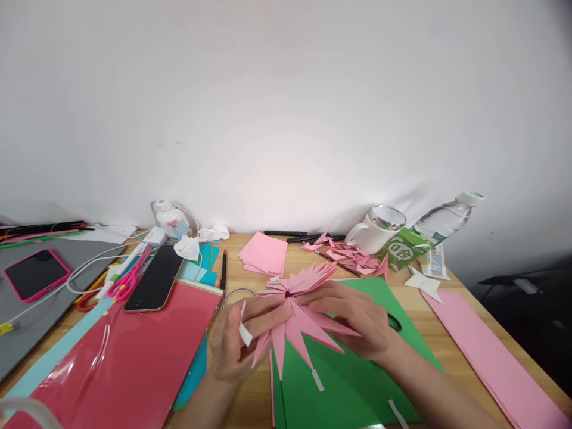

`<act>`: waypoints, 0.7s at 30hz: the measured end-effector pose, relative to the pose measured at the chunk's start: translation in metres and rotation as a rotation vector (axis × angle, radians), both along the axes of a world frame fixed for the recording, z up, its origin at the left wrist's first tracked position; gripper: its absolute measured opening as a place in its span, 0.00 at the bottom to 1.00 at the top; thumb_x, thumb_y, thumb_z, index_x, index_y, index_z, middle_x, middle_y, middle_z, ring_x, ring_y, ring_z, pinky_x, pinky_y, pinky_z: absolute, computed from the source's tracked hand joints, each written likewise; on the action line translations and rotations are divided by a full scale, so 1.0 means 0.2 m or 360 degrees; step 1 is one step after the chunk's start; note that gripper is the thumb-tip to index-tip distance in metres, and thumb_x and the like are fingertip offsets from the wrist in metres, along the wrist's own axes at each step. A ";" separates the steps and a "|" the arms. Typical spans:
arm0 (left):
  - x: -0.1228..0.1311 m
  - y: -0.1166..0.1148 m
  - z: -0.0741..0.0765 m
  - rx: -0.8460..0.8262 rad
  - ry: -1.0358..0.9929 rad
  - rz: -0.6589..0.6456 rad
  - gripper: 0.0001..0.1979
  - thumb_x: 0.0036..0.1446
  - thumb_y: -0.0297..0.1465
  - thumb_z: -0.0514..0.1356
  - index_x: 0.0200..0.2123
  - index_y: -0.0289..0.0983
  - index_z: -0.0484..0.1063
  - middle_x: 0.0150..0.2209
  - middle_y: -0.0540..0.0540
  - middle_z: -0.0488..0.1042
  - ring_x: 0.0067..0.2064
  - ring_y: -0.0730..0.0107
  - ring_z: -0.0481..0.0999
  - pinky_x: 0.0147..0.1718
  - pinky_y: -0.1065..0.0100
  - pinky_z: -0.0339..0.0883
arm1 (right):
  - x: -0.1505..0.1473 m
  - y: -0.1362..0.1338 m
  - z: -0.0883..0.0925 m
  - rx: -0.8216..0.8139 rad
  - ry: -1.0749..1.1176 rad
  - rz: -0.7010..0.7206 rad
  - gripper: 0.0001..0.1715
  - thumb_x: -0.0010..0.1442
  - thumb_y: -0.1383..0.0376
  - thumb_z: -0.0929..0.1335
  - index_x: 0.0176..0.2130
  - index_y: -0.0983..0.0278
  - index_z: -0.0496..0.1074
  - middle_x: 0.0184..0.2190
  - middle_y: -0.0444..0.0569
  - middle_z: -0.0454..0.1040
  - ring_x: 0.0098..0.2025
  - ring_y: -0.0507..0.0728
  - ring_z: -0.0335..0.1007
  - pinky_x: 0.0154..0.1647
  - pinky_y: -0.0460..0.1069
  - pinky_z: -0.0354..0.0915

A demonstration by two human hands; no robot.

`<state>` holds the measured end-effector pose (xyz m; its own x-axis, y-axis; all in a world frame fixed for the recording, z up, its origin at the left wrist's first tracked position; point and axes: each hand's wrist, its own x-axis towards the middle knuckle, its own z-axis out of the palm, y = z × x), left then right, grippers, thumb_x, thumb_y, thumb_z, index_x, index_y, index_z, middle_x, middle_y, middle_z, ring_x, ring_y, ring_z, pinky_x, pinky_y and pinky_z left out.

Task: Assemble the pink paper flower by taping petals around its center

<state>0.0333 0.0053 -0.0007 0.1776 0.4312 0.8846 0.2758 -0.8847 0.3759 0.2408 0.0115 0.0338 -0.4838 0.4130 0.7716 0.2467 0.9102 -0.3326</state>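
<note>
A pink folded-paper star point(295, 325) with many pointed spikes and a small hole in its middle is held up between both hands. My left hand point(239, 339) grips its left side, fingers closed on the folds, and a small white strip point(245, 333) sticks to one finger. From the right, my right hand point(353, 313) closes on the star's right spikes, some fingertips hidden behind the paper. Below lies a green sheet stack point(339, 387) with a white strip point(317, 380) on it, near the star's lower points.
Pink squares point(263, 253) and folded pink pieces point(353, 259) lie behind the hands. A white mug point(373, 232), green box point(404, 247) and water bottle point(447, 220) stand right. Leftward are a red pack point(134, 357), black phone point(156, 280) and pink scissors point(129, 280).
</note>
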 end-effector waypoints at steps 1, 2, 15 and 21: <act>0.00 -0.01 0.01 -0.0023 0.0047 -0.0014 0.37 0.54 0.26 0.57 0.63 0.44 0.42 0.37 0.49 0.79 0.41 0.65 0.78 0.47 0.60 0.69 | 0.02 -0.01 0.01 -0.0003 -0.0056 -0.0001 0.16 0.62 0.72 0.60 0.50 0.67 0.62 0.41 0.57 0.74 0.45 0.56 0.70 0.43 0.51 0.69; 0.00 -0.02 0.02 -0.0065 0.0084 -0.0021 0.31 0.58 0.27 0.53 0.62 0.46 0.46 0.38 0.49 0.79 0.41 0.66 0.78 0.47 0.61 0.68 | 0.03 -0.02 0.01 -0.0011 -0.0114 -0.0012 0.15 0.62 0.71 0.59 0.50 0.67 0.62 0.42 0.57 0.74 0.45 0.55 0.70 0.43 0.51 0.69; 0.03 -0.02 0.04 -0.0099 0.0070 -0.0105 0.39 0.55 0.30 0.57 0.63 0.48 0.37 0.34 0.49 0.80 0.40 0.60 0.78 0.41 0.58 0.71 | 0.07 -0.08 0.03 -0.0057 -0.0295 -0.0024 0.13 0.63 0.72 0.58 0.46 0.68 0.65 0.45 0.57 0.73 0.49 0.54 0.68 0.48 0.51 0.67; 0.02 -0.06 0.01 -0.0295 -0.0039 -0.0145 0.42 0.48 0.27 0.63 0.61 0.54 0.45 0.35 0.50 0.80 0.39 0.59 0.78 0.43 0.57 0.69 | 0.07 -0.10 0.01 -0.0027 -0.0287 -0.0066 0.16 0.63 0.73 0.57 0.50 0.66 0.62 0.46 0.56 0.72 0.50 0.55 0.68 0.48 0.52 0.68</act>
<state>0.0368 -0.0060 0.0006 0.2026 0.5700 0.7963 0.1868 -0.8207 0.5399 0.2545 -0.0086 0.0355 -0.5958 0.4479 0.6667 0.3408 0.8926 -0.2950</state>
